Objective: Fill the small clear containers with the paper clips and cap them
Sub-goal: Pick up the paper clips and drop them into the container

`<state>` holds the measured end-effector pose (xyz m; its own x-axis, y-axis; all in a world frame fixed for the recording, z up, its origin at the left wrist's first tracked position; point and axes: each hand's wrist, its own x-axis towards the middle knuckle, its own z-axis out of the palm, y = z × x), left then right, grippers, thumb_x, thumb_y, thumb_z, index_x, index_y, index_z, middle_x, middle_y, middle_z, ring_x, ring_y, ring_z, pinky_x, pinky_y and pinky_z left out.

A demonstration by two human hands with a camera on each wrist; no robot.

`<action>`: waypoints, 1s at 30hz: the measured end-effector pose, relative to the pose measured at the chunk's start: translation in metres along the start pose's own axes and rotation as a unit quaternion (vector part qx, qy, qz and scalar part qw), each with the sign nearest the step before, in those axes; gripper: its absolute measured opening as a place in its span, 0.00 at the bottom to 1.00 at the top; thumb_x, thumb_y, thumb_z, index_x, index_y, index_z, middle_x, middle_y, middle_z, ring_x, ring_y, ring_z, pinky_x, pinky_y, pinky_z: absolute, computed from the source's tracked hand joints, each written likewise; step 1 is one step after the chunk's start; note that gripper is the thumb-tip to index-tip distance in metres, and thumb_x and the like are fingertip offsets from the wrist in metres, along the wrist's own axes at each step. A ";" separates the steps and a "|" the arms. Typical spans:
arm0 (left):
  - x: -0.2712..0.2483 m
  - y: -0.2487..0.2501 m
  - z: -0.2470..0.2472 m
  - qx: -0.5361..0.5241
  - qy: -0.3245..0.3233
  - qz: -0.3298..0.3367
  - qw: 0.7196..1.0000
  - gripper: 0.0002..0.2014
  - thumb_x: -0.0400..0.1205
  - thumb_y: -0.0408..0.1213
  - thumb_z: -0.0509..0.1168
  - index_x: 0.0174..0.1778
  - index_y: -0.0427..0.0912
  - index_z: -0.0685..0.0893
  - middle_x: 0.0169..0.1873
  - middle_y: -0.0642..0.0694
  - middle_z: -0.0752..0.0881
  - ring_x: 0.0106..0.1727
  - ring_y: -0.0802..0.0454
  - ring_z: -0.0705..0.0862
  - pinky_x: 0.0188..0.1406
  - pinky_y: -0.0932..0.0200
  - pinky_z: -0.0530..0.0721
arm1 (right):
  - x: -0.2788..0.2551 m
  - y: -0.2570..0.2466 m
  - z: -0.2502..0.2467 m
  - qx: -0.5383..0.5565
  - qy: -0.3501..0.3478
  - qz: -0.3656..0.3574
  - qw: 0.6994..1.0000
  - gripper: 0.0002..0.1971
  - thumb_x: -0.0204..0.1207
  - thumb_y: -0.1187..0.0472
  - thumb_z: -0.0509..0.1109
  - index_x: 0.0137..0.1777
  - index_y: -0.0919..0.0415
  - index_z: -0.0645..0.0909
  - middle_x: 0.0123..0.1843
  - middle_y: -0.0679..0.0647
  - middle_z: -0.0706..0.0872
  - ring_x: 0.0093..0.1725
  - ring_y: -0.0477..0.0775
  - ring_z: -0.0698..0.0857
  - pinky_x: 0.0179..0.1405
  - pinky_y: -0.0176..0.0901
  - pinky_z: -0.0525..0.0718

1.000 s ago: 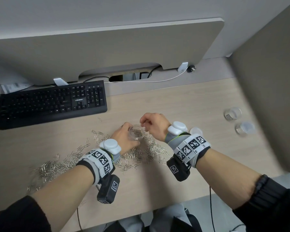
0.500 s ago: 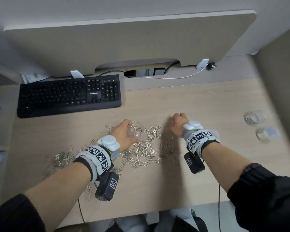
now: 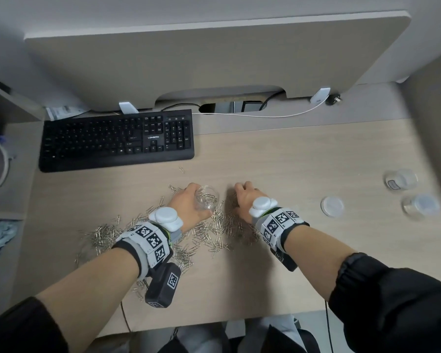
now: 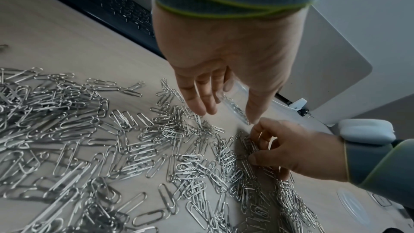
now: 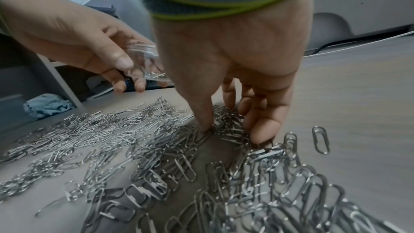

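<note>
Now your right hand (image 3: 243, 200) pinches clips (image 5: 226, 127) on the tabletop (image 3: 278, 159); the jar (image 3: 207, 199), gripped in your left hand (image 3: 186, 205), waits just left.

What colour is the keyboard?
Black keyboard with pale key markings; the head view shows it best.

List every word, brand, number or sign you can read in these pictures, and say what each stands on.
"LONSAN": on the black keyboard, above its arrow keys.
Keyboard key legends: too small to read.
Label on the far capped container: blurred, unreadable.
Wristband squares: coded patterns, no words.
</note>
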<state>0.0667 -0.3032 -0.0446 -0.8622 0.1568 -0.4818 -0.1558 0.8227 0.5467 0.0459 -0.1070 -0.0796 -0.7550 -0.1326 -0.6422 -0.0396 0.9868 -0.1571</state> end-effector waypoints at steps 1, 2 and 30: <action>-0.001 -0.001 0.001 0.002 -0.003 0.000 1.000 0.33 0.72 0.51 0.77 0.70 0.45 0.72 0.51 0.48 0.86 0.48 0.48 0.85 0.48 0.56 0.82 | -0.001 -0.001 0.002 0.000 -0.006 -0.002 1.000 0.23 0.77 0.64 0.70 0.68 0.61 0.65 0.64 0.60 0.73 0.55 0.67 0.84 0.49 0.59 0.86; -0.002 -0.002 0.001 0.004 -0.004 -0.002 1.000 0.33 0.72 0.51 0.76 0.69 0.45 0.72 0.51 0.48 0.86 0.48 0.48 0.85 0.49 0.54 0.83 | -0.002 -0.003 0.003 -0.001 -0.014 -0.002 1.000 0.22 0.77 0.67 0.67 0.69 0.62 0.66 0.63 0.60 0.74 0.55 0.67 0.85 0.50 0.60 0.86; -0.007 0.036 0.015 0.010 -0.033 0.051 0.998 0.31 0.72 0.44 0.76 0.68 0.44 0.69 0.49 0.42 0.87 0.42 0.45 0.84 0.35 0.56 0.76 | -0.060 -0.023 -0.056 0.254 0.082 -0.108 0.958 0.10 0.73 0.67 0.67 0.52 0.58 0.85 0.44 0.52 0.88 0.43 0.54 0.84 0.43 0.41 0.82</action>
<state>0.0744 -0.2669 -0.0318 -0.8395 0.2746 -0.4689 -0.0597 0.8111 0.5819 0.0550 -0.1162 0.0045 -0.8591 -0.2707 -0.4343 0.0866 0.7594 -0.6448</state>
